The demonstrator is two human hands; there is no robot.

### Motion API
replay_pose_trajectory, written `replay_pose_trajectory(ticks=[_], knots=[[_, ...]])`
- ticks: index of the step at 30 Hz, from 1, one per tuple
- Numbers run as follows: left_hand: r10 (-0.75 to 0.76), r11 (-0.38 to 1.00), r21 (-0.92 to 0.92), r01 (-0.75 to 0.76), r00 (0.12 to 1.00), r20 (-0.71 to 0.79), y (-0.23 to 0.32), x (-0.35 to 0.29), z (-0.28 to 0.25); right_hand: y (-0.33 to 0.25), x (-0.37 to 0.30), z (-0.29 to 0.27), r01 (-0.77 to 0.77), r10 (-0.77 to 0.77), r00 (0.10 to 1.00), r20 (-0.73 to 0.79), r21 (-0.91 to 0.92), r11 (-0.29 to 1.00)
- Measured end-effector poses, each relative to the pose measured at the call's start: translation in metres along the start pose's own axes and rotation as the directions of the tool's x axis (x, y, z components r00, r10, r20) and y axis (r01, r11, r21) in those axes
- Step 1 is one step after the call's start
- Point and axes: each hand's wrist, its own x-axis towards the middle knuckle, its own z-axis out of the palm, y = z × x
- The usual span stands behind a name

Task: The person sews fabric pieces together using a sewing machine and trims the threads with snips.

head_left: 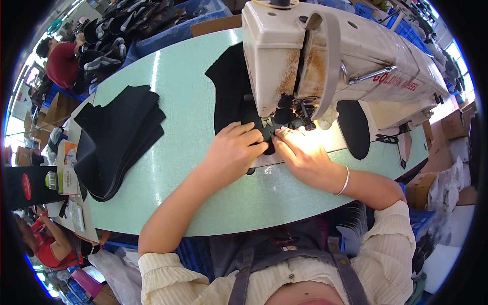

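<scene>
A black fabric piece lies under the head of a white, rust-stained sewing machine. Its near end reaches the lit presser foot. Just left of the foot, my left hand presses down on the fabric with its fingers drawn together. My right hand, with a bangle at the wrist, pinches the fabric edge right of the foot. The fingertips of both hands almost meet there, and they partly hide the fabric.
A stack of black cut fabric pieces rests on the green table at the left. Right of the needle lie a black oval piece and small thread snips. A blue crate stands behind. Two people work at the left.
</scene>
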Motion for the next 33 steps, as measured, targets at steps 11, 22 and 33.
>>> replay_pose_trajectory(ticks=[11,22,33], knots=[[0.005,0.999,-0.032,-0.007,0.997,-0.072,0.001,-0.001,-0.004,0.023,-0.001,-0.022,-0.037,0.021,0.999,-0.048,-0.355,0.934],[-0.106,0.978,-0.185,0.099,0.994,-0.029,0.002,-0.002,-0.001,0.060,0.000,-0.014,0.108,-0.101,0.994,-0.048,0.191,0.976],[-0.110,0.981,-0.170,0.090,0.988,-0.112,-0.005,-0.002,0.006,0.045,-0.002,-0.006,0.194,-0.198,0.980,-0.020,-0.114,0.974]])
